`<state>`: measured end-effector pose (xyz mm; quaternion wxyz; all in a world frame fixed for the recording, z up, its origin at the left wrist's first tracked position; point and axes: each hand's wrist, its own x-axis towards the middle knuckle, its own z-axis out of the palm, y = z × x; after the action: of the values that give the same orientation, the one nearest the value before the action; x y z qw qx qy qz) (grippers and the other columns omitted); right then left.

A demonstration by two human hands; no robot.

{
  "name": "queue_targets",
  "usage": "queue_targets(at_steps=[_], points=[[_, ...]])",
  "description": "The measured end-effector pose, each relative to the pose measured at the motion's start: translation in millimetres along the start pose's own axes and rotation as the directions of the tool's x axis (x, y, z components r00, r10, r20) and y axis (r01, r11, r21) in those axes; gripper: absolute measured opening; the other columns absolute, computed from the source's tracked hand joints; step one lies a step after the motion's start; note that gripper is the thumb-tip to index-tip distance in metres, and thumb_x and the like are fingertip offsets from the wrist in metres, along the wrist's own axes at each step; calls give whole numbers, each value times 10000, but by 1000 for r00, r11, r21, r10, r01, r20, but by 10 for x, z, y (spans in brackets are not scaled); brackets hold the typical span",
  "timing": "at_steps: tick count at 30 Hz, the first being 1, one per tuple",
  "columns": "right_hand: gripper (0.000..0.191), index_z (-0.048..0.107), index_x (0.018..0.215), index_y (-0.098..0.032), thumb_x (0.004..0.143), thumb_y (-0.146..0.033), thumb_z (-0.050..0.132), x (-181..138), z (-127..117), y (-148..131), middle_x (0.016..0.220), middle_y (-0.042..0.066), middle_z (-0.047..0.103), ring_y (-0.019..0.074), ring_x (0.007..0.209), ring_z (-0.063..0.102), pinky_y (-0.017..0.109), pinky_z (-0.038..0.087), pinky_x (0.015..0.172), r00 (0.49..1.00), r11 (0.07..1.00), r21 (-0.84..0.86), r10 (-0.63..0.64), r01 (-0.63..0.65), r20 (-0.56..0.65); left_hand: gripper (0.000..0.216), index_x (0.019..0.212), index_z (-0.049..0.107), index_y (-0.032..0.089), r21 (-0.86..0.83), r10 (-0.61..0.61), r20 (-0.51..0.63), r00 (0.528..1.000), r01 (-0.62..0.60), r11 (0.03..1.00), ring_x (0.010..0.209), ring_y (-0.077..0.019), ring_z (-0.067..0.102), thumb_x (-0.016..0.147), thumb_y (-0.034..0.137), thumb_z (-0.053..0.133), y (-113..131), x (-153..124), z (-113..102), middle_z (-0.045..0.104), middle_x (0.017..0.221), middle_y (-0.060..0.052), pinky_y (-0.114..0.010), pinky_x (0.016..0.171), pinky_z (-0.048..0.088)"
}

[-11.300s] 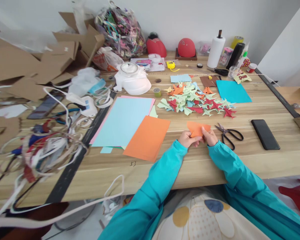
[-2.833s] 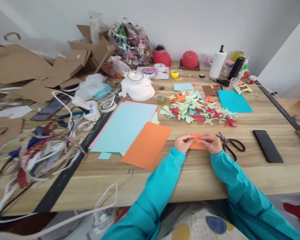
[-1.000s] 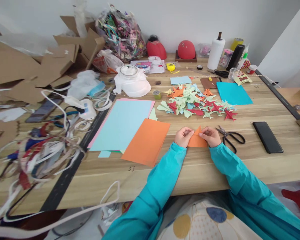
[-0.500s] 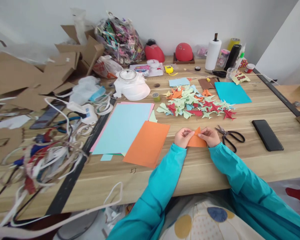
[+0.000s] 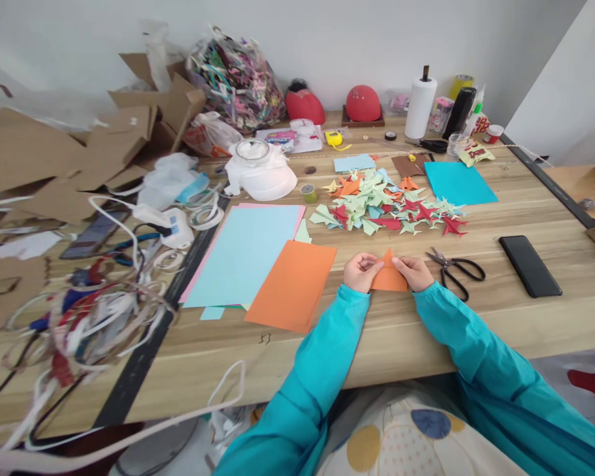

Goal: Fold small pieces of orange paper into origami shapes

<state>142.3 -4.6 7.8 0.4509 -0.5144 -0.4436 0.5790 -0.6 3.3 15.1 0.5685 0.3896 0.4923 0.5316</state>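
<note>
Little change from half a second ago: both hands stay pinched on the orange fold (image 5: 389,277), left hand (image 5: 359,272) and right hand (image 5: 415,273) at its edges. It's a pointed, kite-like shape, tip up, low over the table (image 5: 476,317), beside the scissors (image 5: 455,268).

The small folded orange paper piece (image 5: 389,279) rests on the pale wooden table (image 5: 401,330) near its front edge, pinched between the left hand (image 5: 359,272) and the right hand (image 5: 416,273). Just right of the right hand lie the black-handled metal scissors (image 5: 456,268). Farther right is the flat black phone (image 5: 529,266). To the left, the large orange paper sheet (image 5: 292,284) overlaps the light-blue paper sheet (image 5: 245,254). Behind the hands spreads the heap of small multicoloured folded paper figures (image 5: 389,208).
</note>
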Motion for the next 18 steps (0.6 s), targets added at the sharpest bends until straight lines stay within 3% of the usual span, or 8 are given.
queue_targets(at_steps=[12,18], points=[[381,588,529,-168,515,-533,694,-7,18,-22,497,-22,583,100,446,483,233,383,434,1000,1000,-15,-11,10,-24,312,631,539,148,5,35,11,999,-35,999,465,-79,523,463,276,768,-94,3,0,586,516,26,-210,505,426],[399,560,495,-170,550,-551,664,-21,15,-19,447,-29,519,88,422,428,220,321,394,997,994,-92,-61,56,-46,308,630,544,148,-30,7,24,1000,-6,1000,470,-80,533,463,276,770,-83,1,-5,594,519,25,-207,509,427]])
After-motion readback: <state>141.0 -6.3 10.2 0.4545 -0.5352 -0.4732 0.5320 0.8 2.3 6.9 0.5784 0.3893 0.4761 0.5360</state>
